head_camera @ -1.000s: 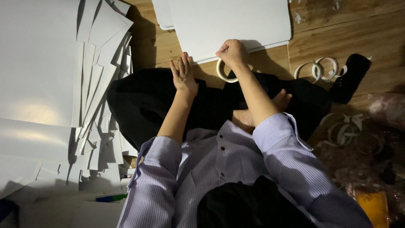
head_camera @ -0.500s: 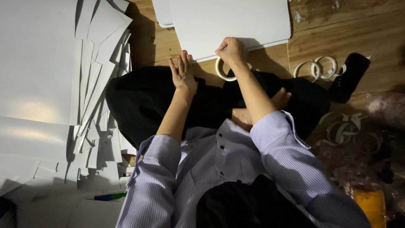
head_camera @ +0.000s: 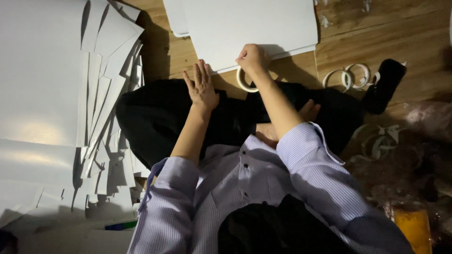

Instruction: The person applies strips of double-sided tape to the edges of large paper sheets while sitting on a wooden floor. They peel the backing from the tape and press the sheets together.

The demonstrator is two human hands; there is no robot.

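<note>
Tape roll (head_camera: 246, 81) sits just under the closed right hand (head_camera: 253, 59).

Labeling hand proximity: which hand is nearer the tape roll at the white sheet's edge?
Right. The right hand is closed over the tape roll, touching it. The left hand lies flat beside it, apart, fingers on the white sheet edge.

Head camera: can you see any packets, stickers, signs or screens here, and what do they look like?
No labels, signs or screens show.
Clear crinkly plastic wrapping: far right on the floor, shiny, shapeless.
Orange-yellow packet: bottom right corner, blocky; too dim to tell more.
</note>
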